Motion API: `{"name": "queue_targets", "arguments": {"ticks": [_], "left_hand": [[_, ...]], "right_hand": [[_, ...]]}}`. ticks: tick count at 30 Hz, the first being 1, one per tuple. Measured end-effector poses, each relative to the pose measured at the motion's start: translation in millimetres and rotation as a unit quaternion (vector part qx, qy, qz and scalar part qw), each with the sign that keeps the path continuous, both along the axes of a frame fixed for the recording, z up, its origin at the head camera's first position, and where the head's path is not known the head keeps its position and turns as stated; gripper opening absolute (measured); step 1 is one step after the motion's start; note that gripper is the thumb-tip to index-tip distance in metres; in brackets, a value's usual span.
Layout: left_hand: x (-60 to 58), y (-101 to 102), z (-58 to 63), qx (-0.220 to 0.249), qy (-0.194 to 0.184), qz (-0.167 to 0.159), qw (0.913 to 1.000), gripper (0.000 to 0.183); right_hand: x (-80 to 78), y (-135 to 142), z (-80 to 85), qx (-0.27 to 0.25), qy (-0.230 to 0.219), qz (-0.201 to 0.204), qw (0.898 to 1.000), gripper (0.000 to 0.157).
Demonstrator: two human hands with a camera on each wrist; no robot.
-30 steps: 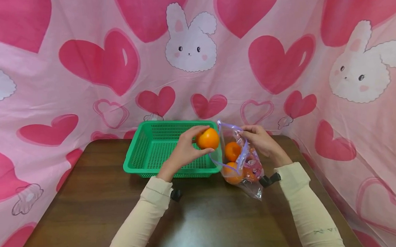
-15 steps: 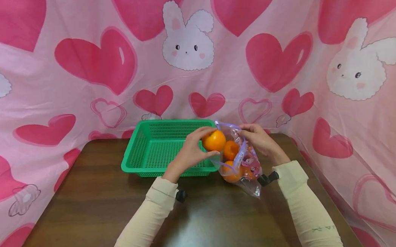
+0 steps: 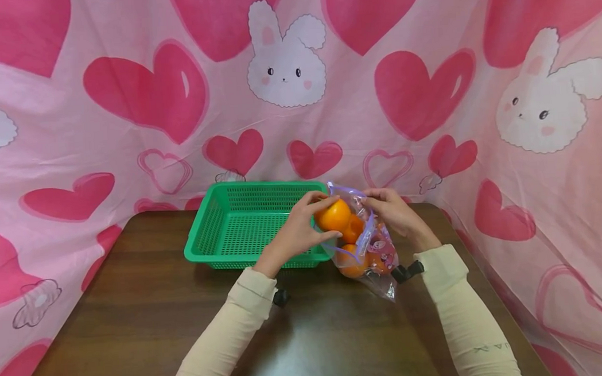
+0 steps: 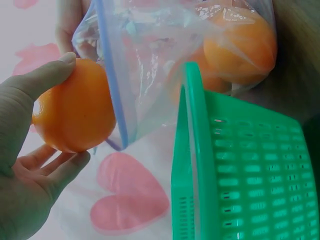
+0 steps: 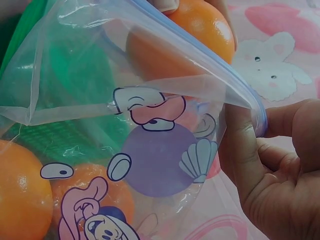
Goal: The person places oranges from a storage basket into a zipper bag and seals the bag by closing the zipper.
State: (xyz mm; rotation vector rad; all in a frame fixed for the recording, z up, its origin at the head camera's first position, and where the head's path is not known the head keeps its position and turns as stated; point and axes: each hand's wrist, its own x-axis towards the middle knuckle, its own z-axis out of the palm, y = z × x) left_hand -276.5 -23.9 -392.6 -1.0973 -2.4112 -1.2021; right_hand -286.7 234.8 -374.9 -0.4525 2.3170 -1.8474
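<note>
My left hand (image 3: pixel 298 228) grips an orange (image 3: pixel 335 215) between thumb and fingers at the mouth of a clear zip bag (image 3: pixel 382 249). In the left wrist view, the held orange (image 4: pixel 75 110) overlaps the bag's purple zip edge (image 4: pixel 111 75). My right hand (image 3: pixel 396 214) pinches that rim on its right side, keeping the mouth spread. Through the printed plastic (image 5: pixel 165 165) in the right wrist view, oranges (image 5: pixel 22 195) show in the lower part, and the held one (image 5: pixel 200 30) appears at the opening above.
A green perforated basket (image 3: pixel 193 249) stands just left of the bag, with no fruit visible inside. Both are on a dark wooden table (image 3: pixel 310 337). A pink cloth (image 3: pixel 175 161) with hearts and rabbits hangs behind and at the sides.
My left hand has carried the orange rightward from above the basket's right end into the bag's mouth. The right hand keeps its hold on the rim, nearly still.
</note>
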Motion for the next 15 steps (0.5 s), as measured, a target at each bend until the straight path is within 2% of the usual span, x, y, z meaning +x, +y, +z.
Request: {"name": "queue_targets", "arguments": {"ticks": [4, 15], "left_hand": [[1.4, 4.7, -1.1, -0.016, 0.007, -0.003, 0.9998, 0.068], [2.1, 11.2, -3.4, -0.016, 0.010, -0.013, 0.9997, 0.066]], "right_hand": [[0.4, 0.8, 0.0, -0.006, 0.002, -0.002, 1.000, 0.034], [1.4, 2.8, 0.8, -0.007, 0.004, 0.006, 1.000, 0.036]]}}
